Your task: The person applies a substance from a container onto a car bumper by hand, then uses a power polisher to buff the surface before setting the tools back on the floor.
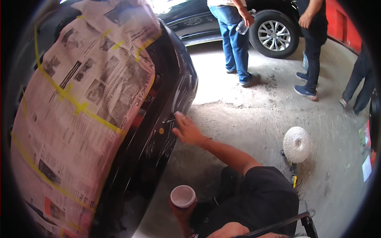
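**Two hands, one cup, one dark car panel**

Two hands of the person wearing the camera are in frame. The right hand (188, 131) lies against the glossy dark car panel (180, 85) with its fingers spread and the thumb out, its grip open and holding nothing. The fingertips touch the panel just beside a patch of pale smears and one small yellow dot (161, 130). The left hand (180, 214) sits low in the frame with its grip wrapped from beneath around one round cup (183, 195). The cup is held upright near the foot of the panel and its pale mouth faces the camera; what is in it cannot be told.

Sheets of newspaper (79, 115) cover the bodywork above and left of the panel, fastened with several strips of yellow tape (81, 107); the exact number of sheets cannot be counted. One polishing machine with a white woolly pad (296, 144) rests on the concrete floor (246, 111), well apart from both hands.

Three other people stand at the far side. One in blue jeans (234, 39) holds one clear bottle (242, 27); one in dark trousers (313, 47) wears blue shoes; of the third (359, 83), only the legs show at the right edge. Behind them stands a second black car (190, 18) with one wheel (274, 35) showing.
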The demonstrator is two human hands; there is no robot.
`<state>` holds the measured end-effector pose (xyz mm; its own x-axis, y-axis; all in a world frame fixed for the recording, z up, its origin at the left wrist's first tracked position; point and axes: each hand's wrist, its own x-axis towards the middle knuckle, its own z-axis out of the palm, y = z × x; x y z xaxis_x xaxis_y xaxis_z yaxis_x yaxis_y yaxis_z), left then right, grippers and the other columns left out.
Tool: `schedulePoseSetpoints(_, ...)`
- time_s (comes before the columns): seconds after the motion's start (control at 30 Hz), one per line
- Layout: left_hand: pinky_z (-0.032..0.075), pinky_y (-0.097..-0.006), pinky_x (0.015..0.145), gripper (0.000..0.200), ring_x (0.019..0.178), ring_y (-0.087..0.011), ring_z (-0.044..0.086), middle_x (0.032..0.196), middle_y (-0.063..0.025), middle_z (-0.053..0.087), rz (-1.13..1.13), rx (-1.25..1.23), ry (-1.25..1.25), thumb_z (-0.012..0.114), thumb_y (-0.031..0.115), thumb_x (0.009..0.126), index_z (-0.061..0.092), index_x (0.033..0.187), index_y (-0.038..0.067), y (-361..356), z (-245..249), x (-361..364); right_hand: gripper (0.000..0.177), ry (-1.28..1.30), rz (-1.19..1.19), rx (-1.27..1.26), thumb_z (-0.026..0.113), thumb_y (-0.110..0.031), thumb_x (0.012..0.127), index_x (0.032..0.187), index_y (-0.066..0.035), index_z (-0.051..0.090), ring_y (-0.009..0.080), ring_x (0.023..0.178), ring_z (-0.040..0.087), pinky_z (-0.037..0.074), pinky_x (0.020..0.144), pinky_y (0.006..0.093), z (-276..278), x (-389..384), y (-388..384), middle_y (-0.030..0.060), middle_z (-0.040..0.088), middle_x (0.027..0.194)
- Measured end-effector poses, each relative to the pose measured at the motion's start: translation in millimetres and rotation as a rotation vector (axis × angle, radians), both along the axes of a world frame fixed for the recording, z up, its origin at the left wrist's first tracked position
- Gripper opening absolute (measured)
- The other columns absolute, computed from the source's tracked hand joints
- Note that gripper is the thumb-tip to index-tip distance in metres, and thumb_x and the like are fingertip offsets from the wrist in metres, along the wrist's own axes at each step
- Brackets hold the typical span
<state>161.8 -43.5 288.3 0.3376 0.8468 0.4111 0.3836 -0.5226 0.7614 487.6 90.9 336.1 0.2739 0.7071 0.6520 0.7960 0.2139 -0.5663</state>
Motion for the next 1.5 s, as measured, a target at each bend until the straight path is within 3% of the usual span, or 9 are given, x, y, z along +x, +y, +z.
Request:
schedulePoseSetpoints(0.3, 0.051, -0.0413, 0.093, 0.101, 0.110, -0.0273, 0.062, 0.122, -0.0158, 0.060, -0.039, 0.057, 0.050, 0.096, 0.025, 0.055, 0.041, 0.136, 0.002, 51, 11, 22, 0.067, 0.224, -0.244, 0.029, 0.038, -0.040, 0.102, 0.147, 0.009, 0.027, 0.0433, 0.144, 0.025, 0.022, 0.119, 0.0463, 8, 122, 75, 0.0322, 0.029, 0.152)
schedulePoseSetpoints(0.57, 0.051, -0.0413, 0.093, 0.102, 0.110, -0.0274, 0.062, 0.122, -0.0161, 0.060, 0.000, 0.178, -0.019, 0.096, 0.026, 0.055, 0.040, 0.137, 0.002, 132, 19, 110, 0.066, 0.358, -0.082, 0.119, 0.028, -0.041, 0.106, 0.150, 0.007, 0.024, 0.0360, 0.148, 0.020, 0.017, 0.121, 0.0383, -7, 209, 144, 0.0271, 0.024, 0.157)
schedulePoseSetpoints(0.87, 0.051, -0.0414, 0.093, 0.103, 0.110, -0.0277, 0.062, 0.122, -0.0165, 0.060, 0.105, 0.256, -0.124, 0.097, 0.026, 0.055, 0.040, 0.137, 0.001, 180, 25, 165, 0.066, 0.037, -0.033, 0.325, 0.029, -0.042, 0.105, 0.148, 0.008, 0.030, 0.0379, 0.146, 0.026, 0.021, 0.120, 0.0388, 172, 279, 201, 0.0278, 0.030, 0.154)
schedulePoseSetpoints(1.07, 0.051, -0.0414, 0.093, 0.104, 0.110, -0.0278, 0.062, 0.122, -0.0168, 0.060, 0.176, 0.245, -0.132, 0.097, 0.027, 0.055, 0.039, 0.138, 0.001, 177, 19, 159, 0.066, -0.054, 0.045, 0.265, 0.022, -0.044, 0.104, 0.147, 0.004, 0.036, 0.0294, 0.147, 0.024, 0.020, 0.120, 0.0337, 273, 303, 230, 0.0192, 0.034, 0.155)
schedulePoseSetpoints(1.13, 0.051, -0.0414, 0.093, 0.104, 0.110, -0.0278, 0.062, 0.122, -0.0169, 0.060, 0.196, 0.230, -0.124, 0.097, 0.027, 0.055, 0.039, 0.138, 0.001, 169, 17, 150, 0.061, -0.084, -0.009, 0.215, 0.022, -0.040, 0.105, 0.147, 0.001, 0.037, 0.0295, 0.147, 0.026, 0.022, 0.120, 0.0335, 253, 312, 245, 0.0176, 0.034, 0.156)
schedulePoseSetpoints(1.2, 0.051, -0.0414, 0.093, 0.105, 0.110, -0.0279, 0.062, 0.122, -0.0169, 0.060, 0.224, 0.216, -0.140, 0.097, 0.027, 0.055, 0.039, 0.138, 0.001, 158, 13, 144, 0.059, 0.279, 0.201, 0.162, 0.019, -0.039, 0.106, 0.150, -0.001, 0.033, 0.0296, 0.147, 0.027, 0.023, 0.119, 0.0346, 211, 335, 244, 0.0170, 0.033, 0.156)
schedulePoseSetpoints(1.27, 0.051, -0.0414, 0.093, 0.105, 0.110, -0.0279, 0.062, 0.122, -0.0170, 0.060, 0.240, 0.200, -0.153, 0.097, 0.027, 0.055, 0.039, 0.138, 0.001, 145, 9, 137, 0.059, 0.037, -0.025, 0.322, 0.018, -0.037, 0.107, 0.153, -0.001, 0.024, 0.0305, 0.147, 0.027, 0.024, 0.119, 0.0354, 127, 324, 232, 0.0189, 0.031, 0.157)
schedulePoseSetpoints(1.4, 0.051, -0.0414, 0.093, 0.106, 0.110, -0.0280, 0.063, 0.122, -0.0172, 0.060, 0.228, 0.165, -0.198, 0.097, 0.027, 0.054, 0.039, 0.138, 0.000, 119, 2, 139, 0.059, 0.285, -0.027, 0.067, 0.024, -0.036, 0.107, 0.154, -0.001, 0.019, 0.0336, 0.146, 0.027, 0.024, 0.118, 0.0361, -13, 274, 191, 0.0220, 0.025, 0.158)
schedulePoseSetpoints(1.5, 0.051, -0.0414, 0.093, 0.106, 0.110, -0.0281, 0.063, 0.122, -0.0173, 0.060, 0.217, 0.122, -0.217, 0.097, 0.027, 0.054, 0.039, 0.139, 0.000, 84, -4, 134, 0.061, 0.263, -0.097, 0.029, 0.030, -0.039, 0.106, 0.153, -0.001, 0.023, 0.0366, 0.146, 0.027, 0.021, 0.118, 0.0420, -18, 192, 126, 0.0231, 0.028, 0.157)
